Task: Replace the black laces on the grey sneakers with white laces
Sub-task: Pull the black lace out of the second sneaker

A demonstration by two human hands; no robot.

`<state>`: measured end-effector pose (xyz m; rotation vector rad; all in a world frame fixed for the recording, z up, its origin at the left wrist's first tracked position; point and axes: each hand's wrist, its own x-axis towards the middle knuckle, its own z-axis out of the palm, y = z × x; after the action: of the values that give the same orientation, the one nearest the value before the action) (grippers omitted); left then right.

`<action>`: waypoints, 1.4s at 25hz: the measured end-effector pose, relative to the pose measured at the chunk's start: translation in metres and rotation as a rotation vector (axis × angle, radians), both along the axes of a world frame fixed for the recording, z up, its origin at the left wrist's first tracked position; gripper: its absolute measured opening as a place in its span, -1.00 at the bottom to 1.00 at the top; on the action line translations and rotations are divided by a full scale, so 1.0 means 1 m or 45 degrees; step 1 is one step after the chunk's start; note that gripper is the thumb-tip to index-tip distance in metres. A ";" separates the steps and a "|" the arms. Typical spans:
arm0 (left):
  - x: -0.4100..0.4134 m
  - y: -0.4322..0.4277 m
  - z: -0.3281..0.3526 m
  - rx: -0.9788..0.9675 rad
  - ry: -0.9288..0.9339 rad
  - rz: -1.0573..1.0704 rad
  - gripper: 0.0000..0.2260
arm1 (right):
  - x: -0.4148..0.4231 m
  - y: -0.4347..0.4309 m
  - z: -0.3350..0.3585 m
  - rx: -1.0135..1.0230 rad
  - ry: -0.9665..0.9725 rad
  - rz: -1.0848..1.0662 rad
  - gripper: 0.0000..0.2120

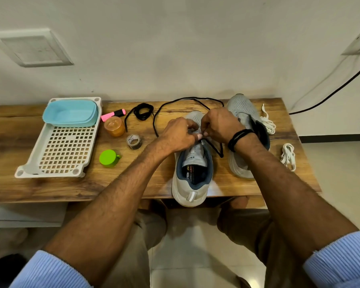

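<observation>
A grey sneaker point(192, 179) with a blue collar stands heel toward me at the table's front edge. Both my hands sit over its eyelets. My left hand point(178, 135) and my right hand point(218, 125) have curled fingers pinching the black lace point(164, 107) at the tongue. That lace loops out across the table behind the shoe, and a short end hangs beside the shoe on the right. A second grey sneaker point(242, 115) lies on its side to the right. Two bundles of white lace point(288, 155) point(267, 121) lie near the right edge. A coiled black lace point(142, 111) rests at the back.
On the wooden table point(19, 183) stands a white perforated tray point(64, 148) holding a light blue box point(71, 113). Nearby are a pink highlighter point(112, 114), an orange jar point(114, 126), a tape roll point(134, 141) and a green cap point(109, 158). A black cable point(341, 88) runs down the right wall.
</observation>
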<state>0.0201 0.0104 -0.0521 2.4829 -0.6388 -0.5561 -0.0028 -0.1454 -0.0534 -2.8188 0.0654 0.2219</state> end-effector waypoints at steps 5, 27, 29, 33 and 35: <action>0.002 0.003 -0.002 0.123 -0.057 0.070 -0.55 | -0.002 -0.001 -0.001 0.145 -0.243 -0.174 -0.93; 0.003 -0.002 -0.012 -0.170 -0.224 0.268 -0.87 | 0.007 -0.012 0.001 0.202 -0.312 -0.339 -0.85; -0.001 0.001 0.005 -0.545 0.000 0.381 -0.84 | 0.006 -0.015 0.007 0.243 -0.333 -0.429 -0.84; 0.011 0.014 0.024 -1.149 0.277 1.176 -0.88 | 0.004 -0.023 0.010 0.211 -0.315 -0.541 -0.78; 0.019 0.021 0.017 -0.977 0.293 1.456 -0.63 | 0.004 -0.024 0.010 0.163 -0.285 -0.521 -0.76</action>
<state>0.0393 0.0318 -0.0349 1.6173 0.5809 -0.0812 0.0017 -0.1695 -0.0438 -2.6105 0.5481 -0.1761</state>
